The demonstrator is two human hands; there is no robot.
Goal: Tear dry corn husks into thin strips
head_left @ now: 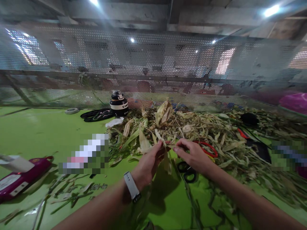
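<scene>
My left hand (150,161) and my right hand (193,155) meet above the green table (43,134), both pinched on one dried corn husk strip (167,150) that hangs between them. A white watch band sits on my left wrist. Just behind my hands lies a large heap of dry corn husks (192,127). Black-handled scissors (187,171) lie on the table under my right hand, and red-handled scissors (208,148) lie at the heap's edge beside it.
A black and cream bottle (118,103) stands at the back by black straps (96,115) and a tape roll (72,111). A magenta case (21,179) lies front left. Loose green strips (72,191) litter the table. A perforated mesh screen (153,64) closes the far side.
</scene>
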